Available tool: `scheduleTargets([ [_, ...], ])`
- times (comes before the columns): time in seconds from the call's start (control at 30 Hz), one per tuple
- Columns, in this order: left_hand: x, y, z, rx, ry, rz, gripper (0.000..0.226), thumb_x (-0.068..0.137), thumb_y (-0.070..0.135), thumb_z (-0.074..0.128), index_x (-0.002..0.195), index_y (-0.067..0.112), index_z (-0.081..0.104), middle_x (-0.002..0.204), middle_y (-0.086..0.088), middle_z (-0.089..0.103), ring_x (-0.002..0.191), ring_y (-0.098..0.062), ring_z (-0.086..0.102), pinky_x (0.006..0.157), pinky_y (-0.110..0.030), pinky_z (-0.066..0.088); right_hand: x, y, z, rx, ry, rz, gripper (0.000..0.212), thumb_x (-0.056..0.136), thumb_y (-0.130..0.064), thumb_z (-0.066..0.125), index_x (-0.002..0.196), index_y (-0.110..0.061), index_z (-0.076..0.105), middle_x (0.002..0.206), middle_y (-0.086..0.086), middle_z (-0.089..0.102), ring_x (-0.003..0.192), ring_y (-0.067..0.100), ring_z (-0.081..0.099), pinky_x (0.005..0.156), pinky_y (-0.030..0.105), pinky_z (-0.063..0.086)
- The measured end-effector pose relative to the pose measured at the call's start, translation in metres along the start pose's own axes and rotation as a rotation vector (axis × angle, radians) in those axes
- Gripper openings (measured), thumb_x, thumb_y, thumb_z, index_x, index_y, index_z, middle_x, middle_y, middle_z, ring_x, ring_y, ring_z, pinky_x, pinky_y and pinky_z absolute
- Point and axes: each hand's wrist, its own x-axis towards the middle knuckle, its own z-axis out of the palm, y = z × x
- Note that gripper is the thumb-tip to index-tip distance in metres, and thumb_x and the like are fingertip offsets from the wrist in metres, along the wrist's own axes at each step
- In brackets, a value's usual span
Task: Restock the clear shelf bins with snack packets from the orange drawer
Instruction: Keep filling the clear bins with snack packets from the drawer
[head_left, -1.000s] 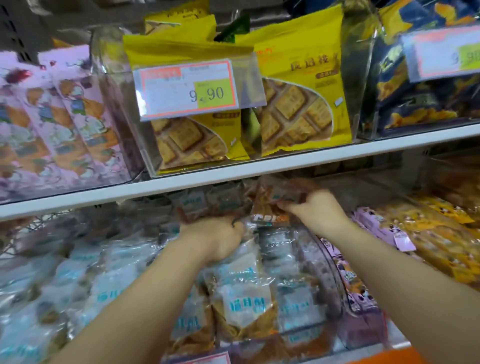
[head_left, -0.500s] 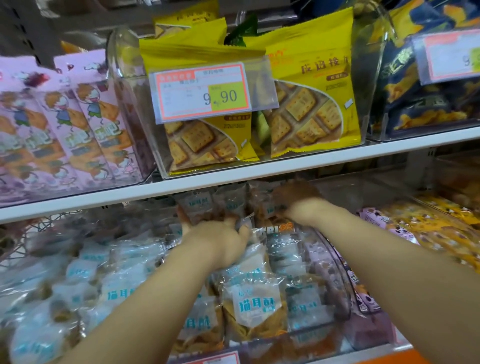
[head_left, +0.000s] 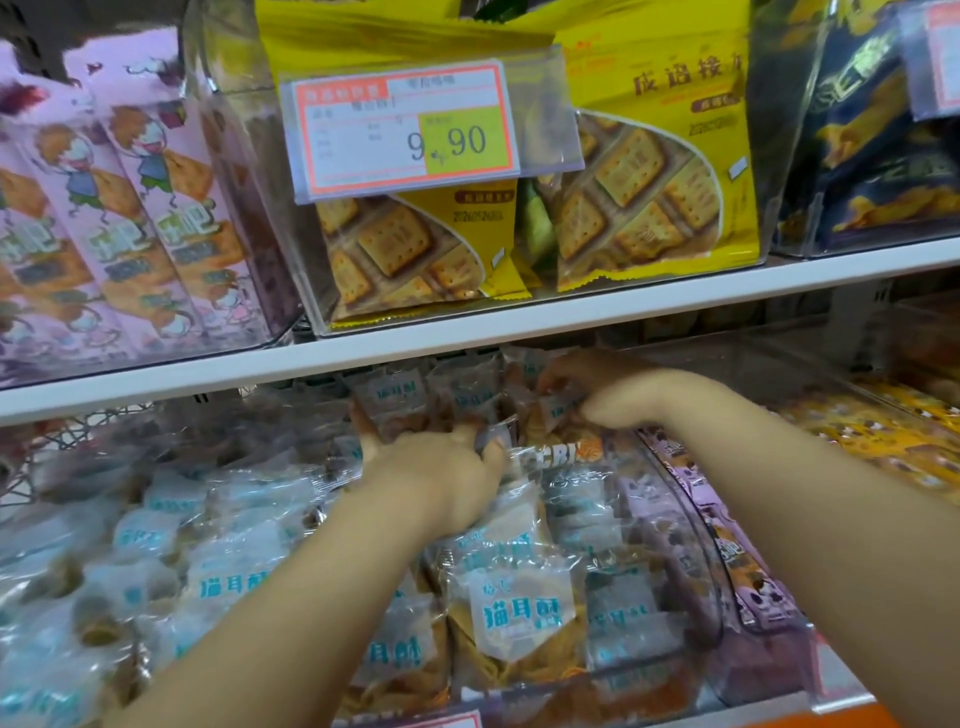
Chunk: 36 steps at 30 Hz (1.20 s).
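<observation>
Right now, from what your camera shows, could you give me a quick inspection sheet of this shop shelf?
Surface: white shelf board, with clear bins above and below it.
Job's things: snack packets with blue lettering fill the clear bin; an orange edge, perhaps the drawer, shows bottom right.
Clutter: one orange-lettered packet lies among them.
Hands: left hand is among the back packets, grip unclear; right hand pinches a packet at the back.
Cables: nothing seen.
Surroundings: yellow cracker bags behind a 9.90 price tag above; pink packs left; dark blue bags right.
</observation>
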Motion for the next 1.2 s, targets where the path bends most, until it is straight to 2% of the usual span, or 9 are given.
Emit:
scheduleTargets([
  [0.1,0.001,0.000,0.001,0.003,-0.004,-0.005,0.053,0.099,0.053,0.009,0.147,0.036,0.024,0.152,-0.002,0.035,0.140,-0.029,0.028,0.113,-0.059,-0.006,0.000,-0.003,0.011,-0.036,0.023,0.035,0.048,0.090,-0.003,0.054,0.131,-0.027,0.048,0.134,0.005,0.049,0.108,0.023,0.052,0.073,0.022,0.043],
  [0.3,0.001,0.001,0.001,0.036,0.022,-0.006,0.056,0.099,0.051,0.006,0.149,0.033,0.023,0.155,-0.002,0.030,0.142,-0.029,0.026,0.102,-0.063,-0.025,-0.009,0.000,0.016,-0.150,0.156,0.041,0.064,0.077,-0.036,0.068,0.134,-0.028,0.040,0.142,0.000,0.040,0.127,0.026,0.042,0.103,0.034,0.037],
  [0.43,0.000,0.002,0.001,0.022,0.013,-0.010,0.057,0.099,0.051,0.006,0.148,0.031,0.025,0.154,-0.003,0.031,0.140,-0.031,0.028,0.104,-0.063,-0.023,-0.005,-0.001,0.018,-0.171,0.140,0.085,0.064,0.076,-0.043,0.064,0.132,-0.021,0.043,0.140,0.002,0.042,0.127,0.027,0.038,0.101,0.032,0.036],
  [0.6,-0.001,0.001,0.001,0.027,0.011,0.002,0.058,0.099,0.052,0.005,0.149,0.031,0.024,0.155,-0.002,0.029,0.141,-0.030,0.026,0.104,-0.062,-0.023,0.001,-0.001,0.012,-0.239,0.052,0.109,0.044,0.077,-0.047,0.061,0.109,-0.017,0.060,0.117,0.004,0.058,0.116,0.028,0.045,0.087,0.029,0.041],
  [0.8,-0.002,0.002,-0.001,0.017,0.007,-0.010,0.057,0.099,0.052,0.006,0.148,0.032,0.025,0.153,-0.003,0.033,0.140,-0.030,0.029,0.104,-0.063,-0.023,-0.010,0.002,0.011,-0.272,0.234,-0.067,0.074,0.065,-0.054,0.051,0.132,-0.024,0.050,0.132,0.001,0.051,0.122,0.026,0.042,0.106,0.039,0.030],
  [0.97,-0.002,0.005,-0.013,0.041,0.163,0.079,0.054,0.097,0.049,0.032,0.147,0.033,0.022,0.151,-0.004,0.034,0.137,-0.027,0.033,0.113,-0.063,0.010,-0.005,0.008,0.014,-0.254,0.183,0.007,0.081,0.068,-0.051,0.069,0.136,-0.015,0.043,0.134,0.006,0.046,0.123,0.029,0.040,0.104,0.035,0.032],
  [1.07,0.017,0.016,-0.024,-0.060,0.281,0.311,0.057,0.095,0.043,0.044,0.147,0.035,0.022,0.154,0.000,0.027,0.139,-0.023,0.029,0.116,-0.047,0.017,-0.002,0.008,0.015,-0.202,0.179,-0.010,0.105,0.042,-0.071,0.041,0.132,-0.017,0.048,0.132,0.003,0.048,0.122,0.027,0.041,0.100,0.029,0.029],
  [1.13,0.027,0.025,-0.026,-0.116,0.206,0.447,0.057,0.097,0.038,0.046,0.148,0.031,0.024,0.153,-0.002,0.031,0.136,-0.022,0.033,0.109,-0.029,0.024,-0.003,0.012,0.016,-0.142,0.188,-0.024,0.110,0.035,-0.069,0.034,0.130,-0.017,0.050,0.131,0.003,0.048,0.122,0.026,0.043,0.097,0.026,0.027],
  [1.2,0.034,0.027,-0.023,-0.143,0.093,0.442,0.048,0.100,0.030,0.043,0.146,0.024,0.032,0.148,-0.005,0.039,0.130,-0.022,0.041,0.098,-0.023,0.030,-0.011,0.011,0.013,0.014,0.199,-0.044,0.104,0.040,-0.064,0.054,0.131,-0.016,0.050,0.132,0.005,0.047,0.123,0.024,0.044,0.096,0.020,0.031],
])
